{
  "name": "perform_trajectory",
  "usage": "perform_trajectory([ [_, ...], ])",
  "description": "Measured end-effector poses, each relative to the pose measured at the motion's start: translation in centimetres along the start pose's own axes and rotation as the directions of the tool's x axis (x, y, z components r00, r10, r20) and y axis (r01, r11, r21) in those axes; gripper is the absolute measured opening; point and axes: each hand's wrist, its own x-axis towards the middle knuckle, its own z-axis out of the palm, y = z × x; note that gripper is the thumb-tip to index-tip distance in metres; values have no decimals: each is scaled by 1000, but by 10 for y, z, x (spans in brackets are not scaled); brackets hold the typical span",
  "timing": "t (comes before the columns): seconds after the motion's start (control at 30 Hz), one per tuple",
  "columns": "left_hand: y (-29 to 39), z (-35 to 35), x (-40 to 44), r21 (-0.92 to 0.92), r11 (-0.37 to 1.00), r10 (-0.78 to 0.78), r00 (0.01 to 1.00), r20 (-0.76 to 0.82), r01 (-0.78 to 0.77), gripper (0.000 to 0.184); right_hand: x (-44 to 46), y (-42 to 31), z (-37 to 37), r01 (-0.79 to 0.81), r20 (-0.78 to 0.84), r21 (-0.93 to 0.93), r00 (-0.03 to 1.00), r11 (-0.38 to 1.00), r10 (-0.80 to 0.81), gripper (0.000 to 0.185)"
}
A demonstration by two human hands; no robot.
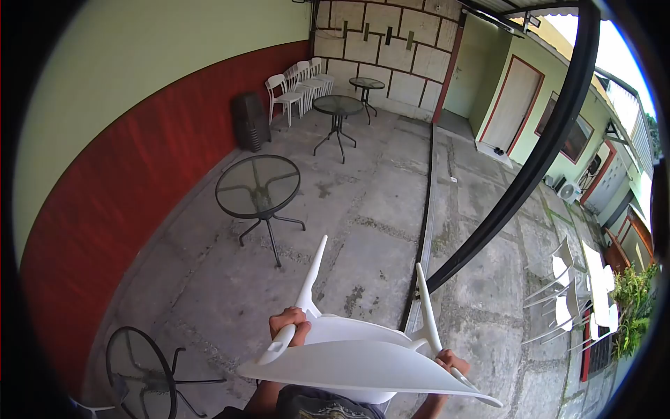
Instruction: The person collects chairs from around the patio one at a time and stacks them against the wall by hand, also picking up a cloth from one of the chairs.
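Note:
A white plastic chair (pixel 370 364) is held up in front of my body, its broad panel tilted towards me and two of its legs pointing forward, away from me. On the left side, my left hand (pixel 289 325) is closed around the frame near the base of one leg. My right hand (pixel 453 362) grips the matching part on the other side, its fingers partly hidden by the chair. Both forearms come up from below, and the chair covers much of my torso.
A round glass-topped table (pixel 258 185) stands ahead, with another glass table (pixel 142 373) at lower left. Farther back are a glass table (pixel 338 105), a smaller table (pixel 367 83), stacked white chairs (pixel 305 82) and a dark stack (pixel 250 122). A black post (pixel 520 192) rises at right.

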Motion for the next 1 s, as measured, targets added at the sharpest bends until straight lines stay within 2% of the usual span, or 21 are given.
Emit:
perform_trajectory([
  [0.17, -58, 95, 99, 36, 999, 29, 997, 71, -32, 10, 94, 94, -9, -32, -104, -26, 994, 999, 29, 32],
  [0.2, -70, 118, 121, 16, 999, 33, 996, 82, -34, 11, 117, 121, -16, 1, -50, 38, 999, 999, 1, 33],
  [0.27, -101, 158, 163, 2, 1000, 20, 991, 130, -21, 12, 165, 182, -31, 84, -6, 44, 996, 996, -83, 34],
  [0.33, -134, 208, 202, -18, 996, 91, 996, -19, -91, 12, 220, 244, -51, 185, 58, 73, 980, 980, -190, 34],
  [0.43, -147, 267, 268, -59, 990, 123, 990, -72, -128, 13, 333, 253, -48, 182, 199, 95, 960, 979, -197, 35],
  [0.47, -146, 282, 294, -76, 987, 137, 988, -65, -142, 14, 367, 259, -56, 129, 331, 82, 932, 988, -149, 34],
  [0.5, -150, 293, 315, -47, 989, 141, 990, -18, -142, 15, 395, 276, -59, 154, 348, 109, 920, 982, -183, 32],
  [0.67, -189, 364, 404, -47, 992, 104, 978, -181, -114, 19, 510, 371, -48, 92, 392, 114, 911, 989, -129, 28],
  [0.7, -206, 377, 423, -21, 990, 128, 965, -230, -137, 17, 532, 393, -42, 81, 396, 122, 910, 989, -123, 28],
  [0.73, -228, 390, 440, 1, 987, 154, 950, -272, -160, 16, 557, 422, -33, 128, 420, 186, 886, 974, -196, 29],
  [0.8, -286, 424, 474, -54, 958, 231, 868, -440, -282, 22, 597, 463, -18, 27, 416, 137, 906, 990, -82, 32],
  [0.87, -360, 442, 507, -51, 949, 272, 887, -373, -312, 28, 645, 490, 15, -35, 356, 121, 934, 992, -10, 32],
  [0.9, -385, 452, 535, -46, 945, 288, 894, -344, -323, 30, 665, 520, 26, 40, 282, 88, 957, 995, -63, 30],
  [0.93, -407, 463, 559, 22, 966, 249, 915, -317, -256, 31, 685, 552, 30, 55, 144, 128, 987, 990, -74, 32],
  [1.0, -426, 503, 629, 25, 972, 226, 909, -350, -233, 32, 735, 619, 51, 95, -97, 243, 993, 965, -73, 37],
])
